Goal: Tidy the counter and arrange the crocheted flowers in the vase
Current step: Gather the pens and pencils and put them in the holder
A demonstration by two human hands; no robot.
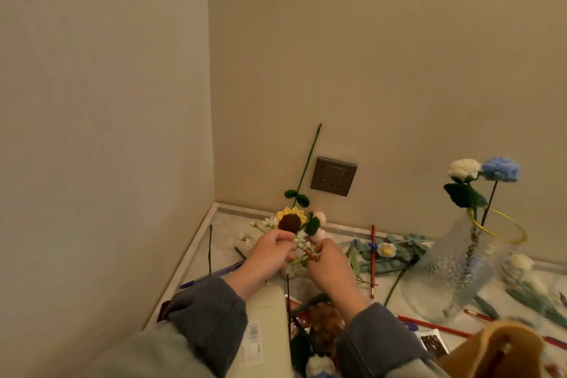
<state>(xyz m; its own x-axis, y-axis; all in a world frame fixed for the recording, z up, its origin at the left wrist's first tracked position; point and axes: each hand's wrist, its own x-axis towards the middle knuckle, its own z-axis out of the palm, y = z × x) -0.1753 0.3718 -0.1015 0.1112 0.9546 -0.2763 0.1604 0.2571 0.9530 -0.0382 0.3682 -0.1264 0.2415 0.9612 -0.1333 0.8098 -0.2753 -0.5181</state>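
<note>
Over the counter's far corner, my left hand point(271, 250) grips a bunch of crocheted flowers point(299, 239): a yellow sunflower point(291, 221), small white blossoms and a pink bud point(320, 225). My right hand point(326, 264) pinches the bunch's stems from the right. A green stem with two leaves point(306, 166) rises behind them against the wall. To the right stands a clear glass vase point(460, 270) with a yellow rim, holding a white flower point(464, 169) and a blue flower point(500, 169).
Loose flowers and teal leaves point(389, 252) lie on the marble counter point(224, 224) with red pencils point(373, 261), a blue pen point(211, 275) and a snack packet point(322, 322). A pale box point(264, 331) sits below my left arm. A brown bag point(503, 350) is bottom right. A wall socket point(333, 175) is behind.
</note>
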